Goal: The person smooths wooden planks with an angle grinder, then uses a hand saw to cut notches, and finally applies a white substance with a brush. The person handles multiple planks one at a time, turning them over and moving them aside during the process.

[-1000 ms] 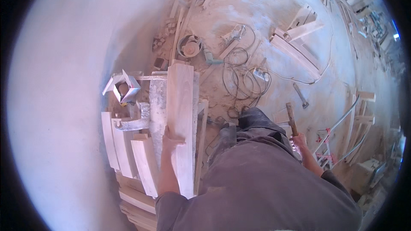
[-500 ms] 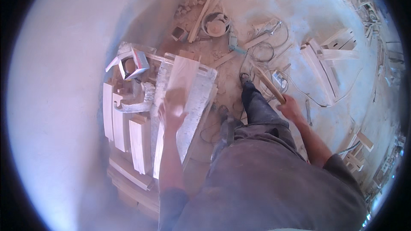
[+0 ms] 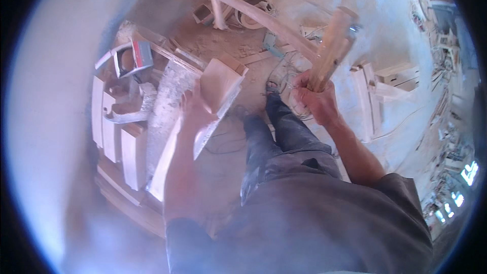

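My left hand (image 3: 195, 109) grips a pale, dusty wooden piece (image 3: 223, 78) by its near end and holds it tilted above the stack; the hand is blurred. In front of my dark trouser leg (image 3: 284, 137), my right hand (image 3: 312, 99) is closed around the wooden handle of a hammer (image 3: 332, 45). The handle points up and away from me. Its head, at the far end, is blurred and hard to make out.
A stack of pale wooden boards and curved parts (image 3: 122, 137) lies at my left, with a red and grey tool (image 3: 142, 53) behind it. Curved chair-like frames (image 3: 253, 12) stand ahead. Cables (image 3: 281, 73) trail on the dusty floor. White wooden frames (image 3: 375, 91) are at the right.
My right hand has swung the hammer up from beside my leg to in front of me. My left hand has lifted the wooden piece off the stack.
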Tool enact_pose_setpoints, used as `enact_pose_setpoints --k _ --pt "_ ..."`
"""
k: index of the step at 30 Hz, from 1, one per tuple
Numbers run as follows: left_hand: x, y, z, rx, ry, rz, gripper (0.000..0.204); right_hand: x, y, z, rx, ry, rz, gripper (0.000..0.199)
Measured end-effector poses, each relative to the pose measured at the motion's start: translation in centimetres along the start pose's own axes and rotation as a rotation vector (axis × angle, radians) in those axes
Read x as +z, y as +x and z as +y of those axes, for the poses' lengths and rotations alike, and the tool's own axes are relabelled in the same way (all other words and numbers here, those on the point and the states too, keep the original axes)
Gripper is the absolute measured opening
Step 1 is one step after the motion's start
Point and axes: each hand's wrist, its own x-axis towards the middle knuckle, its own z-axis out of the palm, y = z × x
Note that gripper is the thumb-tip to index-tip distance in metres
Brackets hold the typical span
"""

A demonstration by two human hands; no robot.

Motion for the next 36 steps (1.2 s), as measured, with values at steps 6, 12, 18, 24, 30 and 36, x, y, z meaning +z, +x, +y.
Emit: enact_pose_setpoints --k 6,12,18,24,30,36 --pt "-2.9 5.9 -6.4 0.157 -0.32 -0.131 0.136 4.6 0.8 0.2 0.006 0.247 -0.104 0.014" --pt "-3.1 7.7 -10.6 0.187 -0.446 -0.031 0.089 8.8 3.1 1.6 0.079 0.257 -0.134 0.015" --pt "-0.3 4.4 -8.0 -0.028 -0.06 0.483 0.062 12.9 5.3 -0.9 0.135 0.217 -0.088 0.014" --pt "0.3 5.2 -7.4 -0.025 -0.004 0.683 0.041 13.2 5.5 -1.4 0.253 0.188 -0.097 0.015" --pt "0.2 5.0 -7.1 -0.04 -0.019 0.65 0.038 14.9 -1.9 -6.2 0.234 0.149 0.012 0.017" --pt "0.2 5.2 -7.3 -0.013 -0.063 0.696 0.037 16.3 8.9 -0.5 0.251 0.15 -0.067 0.015"
